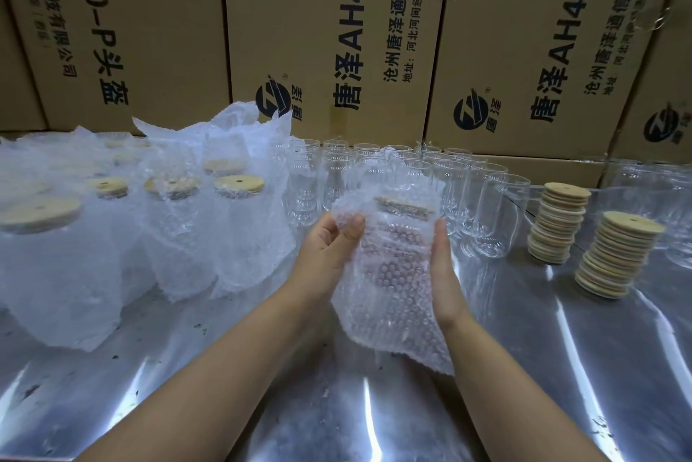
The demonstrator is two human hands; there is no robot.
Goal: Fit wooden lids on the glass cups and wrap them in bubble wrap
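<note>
Both forearms reach to mid-frame, where my left hand (pixel 329 240) and right hand (pixel 443 274) clasp the bubble-wrapped lidded cup (pixel 393 259) from either side.

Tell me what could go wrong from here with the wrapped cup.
The wrap hangs loose below the left hand and right hand, so the cup might slip out. The bare cups stand close behind; a careless move could knock them. The lid stacks lean and may topple.

A wall of printed cardboard cartons (pixel 329 34) stands behind the shiny, seemingly metal tabletop (pixel 337 405), light streaking across it.
</note>
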